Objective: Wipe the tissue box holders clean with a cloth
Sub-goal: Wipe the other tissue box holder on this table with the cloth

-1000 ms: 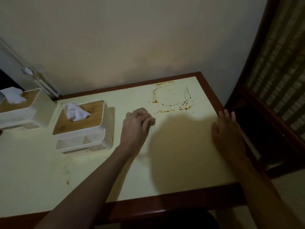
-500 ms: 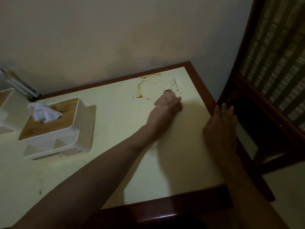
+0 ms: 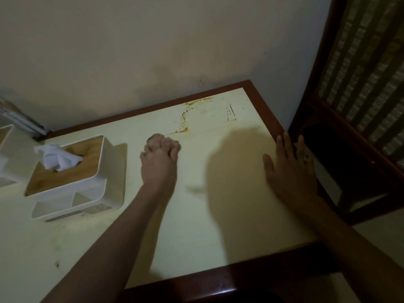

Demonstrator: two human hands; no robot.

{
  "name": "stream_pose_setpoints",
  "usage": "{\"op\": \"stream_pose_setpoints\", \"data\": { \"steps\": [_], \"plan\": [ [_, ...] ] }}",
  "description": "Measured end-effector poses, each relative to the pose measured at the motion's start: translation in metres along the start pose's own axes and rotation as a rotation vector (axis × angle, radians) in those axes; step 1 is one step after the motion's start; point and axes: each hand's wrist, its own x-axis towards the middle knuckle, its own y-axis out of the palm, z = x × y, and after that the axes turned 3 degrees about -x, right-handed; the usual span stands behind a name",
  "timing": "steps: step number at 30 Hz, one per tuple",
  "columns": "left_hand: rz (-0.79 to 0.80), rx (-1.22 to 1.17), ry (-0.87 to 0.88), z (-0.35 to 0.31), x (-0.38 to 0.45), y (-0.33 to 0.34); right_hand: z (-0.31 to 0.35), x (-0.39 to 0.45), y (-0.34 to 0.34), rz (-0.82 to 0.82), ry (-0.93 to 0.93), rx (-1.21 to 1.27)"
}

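The left hand [image 3: 161,156] is bunched into a fist on the desk [image 3: 196,226]; whether it holds a cloth cannot be told. The tissue box holder [image 3: 72,178] stands just to its left, nearer this hand. The right hand [image 3: 290,171] lies flat, well apart.

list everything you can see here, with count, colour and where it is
tissue box holder: 2, white with wooden lids; one left of centre on the table, one cut off at the left edge
tissue: 1, white, sticking out of the nearer holder
table: 1, pale yellow top with brown rim, against the wall
stain: orange-brown marks, far right part of the tabletop
chair: 1, dark wood with striped back, right of the table
left hand: fingers curled, on the tabletop near the stain; cloth not visible
right hand: flat on the table's right edge
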Motion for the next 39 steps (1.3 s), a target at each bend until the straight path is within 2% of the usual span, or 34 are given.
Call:
{"op": "stream_pose_setpoints", "data": {
  "steps": [2, 5, 8, 12, 15, 17, 21, 23, 26, 29, 31, 34, 37, 39],
  "plan": [
    [-0.027, -0.034, -0.001, 0.001, 0.006, 0.003, 0.000, 0.001, 0.000, 0.012, -0.006, -0.003],
    [0.022, -0.208, 0.217, -0.028, 0.018, 0.029, 0.000, 0.003, 0.001, 0.002, -0.006, -0.001],
    [0.125, -0.312, 0.432, -0.103, 0.033, 0.064, 0.000, 0.005, 0.004, -0.013, 0.013, 0.008],
    [0.279, -0.229, 0.539, -0.194, 0.051, 0.104, -0.002, 0.004, 0.004, -0.048, 0.042, 0.039],
    [0.273, -0.268, 0.627, -0.180, 0.059, 0.104, -0.001, 0.003, 0.002, -0.043, 0.028, 0.056],
    [0.200, -0.308, 0.549, -0.140, 0.063, 0.089, -0.002, 0.003, 0.002, -0.047, 0.033, 0.049],
    [-0.017, -0.163, 0.166, -0.021, 0.063, 0.043, -0.001, 0.003, 0.004, -0.042, 0.033, 0.036],
    [-0.046, -0.130, 0.019, 0.008, 0.059, 0.022, 0.000, 0.003, 0.003, -0.036, 0.043, 0.034],
    [-0.071, -0.021, -0.085, -0.006, 0.062, 0.024, 0.001, 0.002, 0.001, -0.047, 0.048, 0.026],
    [-0.060, -0.104, -0.112, -0.058, 0.072, 0.050, 0.004, 0.000, -0.001, -0.064, 0.060, 0.022],
    [0.067, -0.249, -0.063, -0.107, 0.080, 0.077, 0.004, 0.000, -0.001, -0.063, 0.060, 0.012],
    [0.271, -0.313, 0.213, -0.189, 0.083, 0.102, 0.003, 0.002, 0.000, -0.043, 0.065, 0.018],
    [0.330, -0.233, 0.449, -0.230, 0.081, 0.102, 0.002, 0.005, 0.001, -0.016, 0.073, 0.014],
    [0.266, -0.141, 0.481, -0.218, 0.082, 0.109, 0.002, 0.004, 0.001, -0.023, 0.064, 0.024]
  ]
}}
